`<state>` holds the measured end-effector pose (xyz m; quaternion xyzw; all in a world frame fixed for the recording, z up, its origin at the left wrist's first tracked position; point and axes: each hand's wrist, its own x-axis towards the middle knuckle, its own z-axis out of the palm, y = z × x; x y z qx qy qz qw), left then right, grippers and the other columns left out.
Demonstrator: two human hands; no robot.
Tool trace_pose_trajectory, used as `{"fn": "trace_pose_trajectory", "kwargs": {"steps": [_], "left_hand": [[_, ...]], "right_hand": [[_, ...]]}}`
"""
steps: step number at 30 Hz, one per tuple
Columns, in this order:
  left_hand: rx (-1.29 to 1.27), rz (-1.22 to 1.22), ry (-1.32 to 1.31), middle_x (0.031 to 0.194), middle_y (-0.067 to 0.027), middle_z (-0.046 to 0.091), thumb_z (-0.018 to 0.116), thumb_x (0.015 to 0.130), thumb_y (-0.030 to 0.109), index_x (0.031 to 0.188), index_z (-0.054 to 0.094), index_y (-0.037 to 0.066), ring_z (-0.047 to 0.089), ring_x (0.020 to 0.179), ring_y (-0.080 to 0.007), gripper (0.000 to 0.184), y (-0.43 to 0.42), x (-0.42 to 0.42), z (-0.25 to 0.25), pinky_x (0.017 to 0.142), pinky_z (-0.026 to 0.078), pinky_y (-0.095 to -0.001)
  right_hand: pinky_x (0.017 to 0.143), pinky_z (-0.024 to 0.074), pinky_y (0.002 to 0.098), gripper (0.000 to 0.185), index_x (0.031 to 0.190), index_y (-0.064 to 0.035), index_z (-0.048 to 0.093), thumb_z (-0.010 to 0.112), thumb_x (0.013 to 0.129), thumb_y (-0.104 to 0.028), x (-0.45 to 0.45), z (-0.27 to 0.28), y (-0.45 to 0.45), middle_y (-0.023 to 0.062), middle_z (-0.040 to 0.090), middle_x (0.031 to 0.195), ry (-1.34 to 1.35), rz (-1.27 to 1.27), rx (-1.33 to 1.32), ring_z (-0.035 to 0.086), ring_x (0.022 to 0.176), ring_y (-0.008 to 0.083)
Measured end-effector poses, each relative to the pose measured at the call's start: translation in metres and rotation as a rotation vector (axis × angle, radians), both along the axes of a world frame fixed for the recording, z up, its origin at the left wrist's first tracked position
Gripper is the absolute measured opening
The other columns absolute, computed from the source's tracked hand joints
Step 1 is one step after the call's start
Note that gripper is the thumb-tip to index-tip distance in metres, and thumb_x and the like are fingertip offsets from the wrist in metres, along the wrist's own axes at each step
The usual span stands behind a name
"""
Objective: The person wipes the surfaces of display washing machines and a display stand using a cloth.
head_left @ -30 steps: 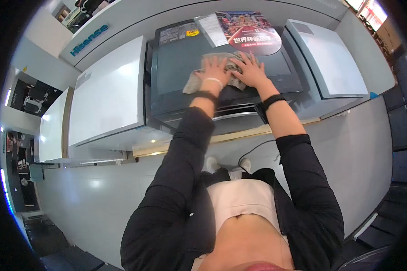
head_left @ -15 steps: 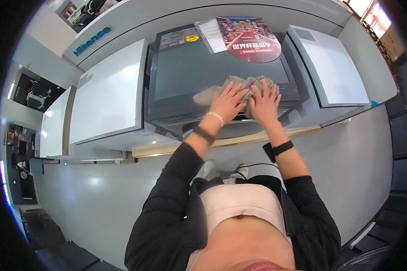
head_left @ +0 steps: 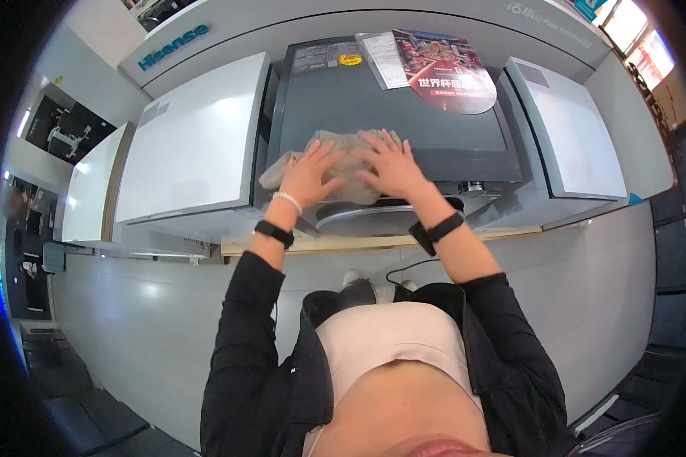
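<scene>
My left hand lies palm down with its fingers spread on a crumpled grey-beige fabric cloth, and my right hand, slightly blurred, is spread wide on the same cloth; neither hand is curled around it, and my thumbs point toward each other with some of the cloth showing between them. The cloth sits on the near left part of the flat top of a dark grey rectangular appliance, its left end bunched out beyond my left hand near the corner. On the appliance's front, below the cloth, I see a large round silver-rimmed door, and to the right of my right hand a small shiny silver knob. Toward the back of the top lie a round red printed sign with white Chinese characters, a white printed sheet just beside it, and a small yellow sticker farther left. A glossy white flat-topped appliance stands to the left, and a narrower white box-shaped appliance to the right. On my left wrist are a pale beaded bracelet and a black band; a black strap circles my right wrist. Blue "Hisense" lettering marks the pale ledge behind.
</scene>
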<state>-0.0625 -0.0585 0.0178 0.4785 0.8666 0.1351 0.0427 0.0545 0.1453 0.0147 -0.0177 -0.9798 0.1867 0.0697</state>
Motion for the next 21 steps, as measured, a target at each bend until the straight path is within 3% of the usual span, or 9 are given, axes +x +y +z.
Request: {"fn": "trace_pose_trajectory", "kwargs": {"steps": [4, 7, 16, 21], "left_hand": [[-0.167, -0.222, 0.048, 0.157, -0.0018, 0.034, 0.064, 0.087, 0.045, 0.145, 0.044, 0.03, 0.022, 0.148, -0.0286, 0.063, 0.009, -0.037, 0.017, 0.11, 0.025, -0.0669], [-0.074, -0.257, 0.126, 0.156, -0.0017, 0.035, 0.066, 0.086, 0.044, 0.144, 0.046, 0.029, 0.023, 0.148, -0.0279, 0.063, 0.009, -0.041, 0.003, 0.11, 0.026, -0.0662], [0.055, -0.224, 0.052, 0.152, -0.0007, 0.042, 0.067, 0.085, 0.039, 0.14, 0.051, 0.026, 0.031, 0.145, -0.0243, 0.059, 0.006, -0.041, -0.002, 0.109, 0.029, -0.0588], [0.073, -0.232, 0.054, 0.15, -0.0025, 0.044, 0.068, 0.083, 0.037, 0.14, 0.051, 0.026, 0.033, 0.144, -0.0252, 0.06, 0.005, -0.042, -0.005, 0.108, 0.031, -0.0593]], "right_hand": [[0.112, 0.0217, 0.0656, 0.049, 0.135, -0.0305, 0.056, 0.064, 0.087, -0.042, -0.016, 0.002, 0.03, 0.004, 0.037, 0.153, 0.001, 0.103, -0.005, 0.027, 0.144, 0.0348], [0.113, 0.0239, 0.0618, 0.049, 0.133, -0.0308, 0.057, 0.065, 0.086, -0.039, -0.013, -0.01, 0.031, 0.0037, 0.04, 0.152, 0.092, 0.097, 0.005, 0.029, 0.143, 0.0353], [0.112, 0.0274, 0.0596, 0.048, 0.133, -0.0303, 0.057, 0.067, 0.086, -0.037, -0.013, -0.003, 0.029, 0.0054, 0.042, 0.149, 0.144, 0.089, -0.019, 0.034, 0.14, 0.0376], [0.112, 0.0278, 0.0604, 0.048, 0.133, -0.0297, 0.056, 0.067, 0.086, -0.033, -0.011, -0.002, 0.028, 0.0064, 0.041, 0.149, 0.122, 0.102, -0.015, 0.034, 0.14, 0.038]]}}
